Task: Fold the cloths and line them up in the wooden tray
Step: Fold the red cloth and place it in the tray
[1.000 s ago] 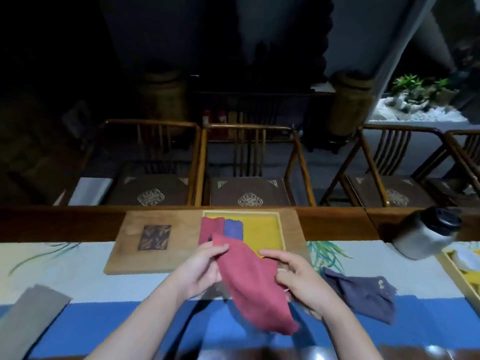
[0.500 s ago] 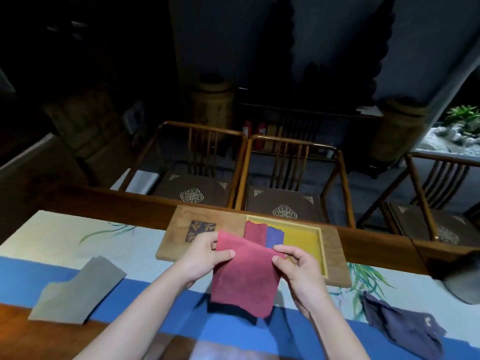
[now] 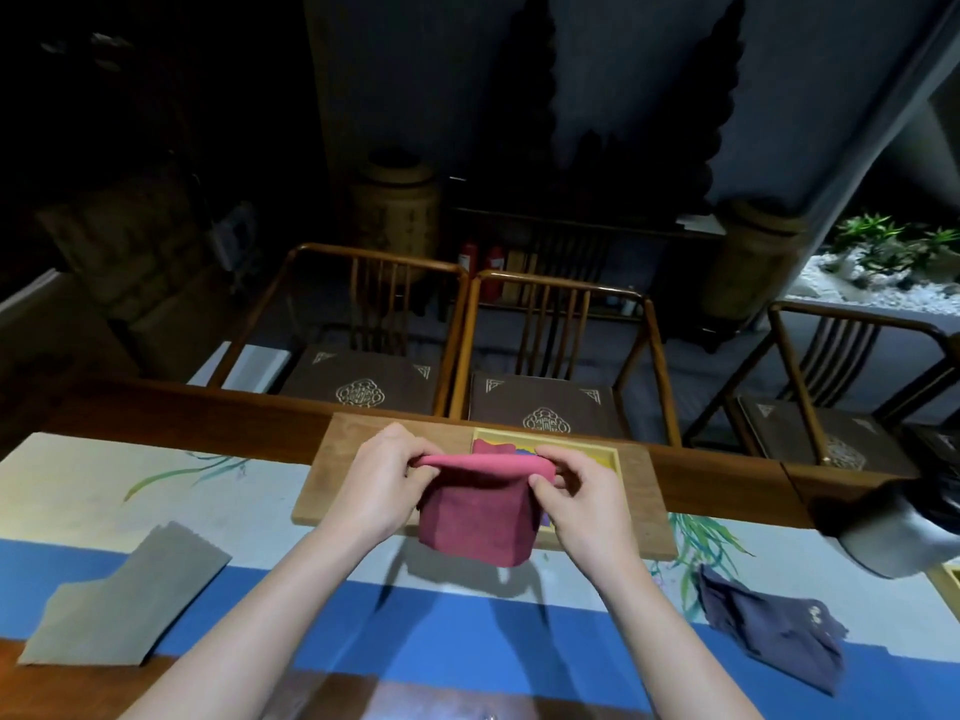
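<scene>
Now, step in hand: the person is folding the red cloth (image 3: pixel 475 517) in the air, doubling it over along its top edge.
Left hand (image 3: pixel 376 485): fingers are pinching the cloth's left end at the fold.
Right hand (image 3: pixel 582 491): fingers are pinching the right end likewise, so the fold is stretching between the two hands.
Cloth position: it is hanging just in front of the wooden tray (image 3: pixel 613 454), which is sitting at twelve o'clock on a wooden board (image 3: pixel 337 459).
Tray contents: a folded red piece (image 3: pixel 485 448) is showing behind the hands; anything beside it is mostly hidden.
Waiting cloths: a grey cloth (image 3: pixel 122 600) is lying at eight o'clock, a dark blue cloth (image 3: pixel 774 636) at four o'clock.
Next move, by my reading: squaring the fold, then standing it beside the pieces already in the tray.
</scene>
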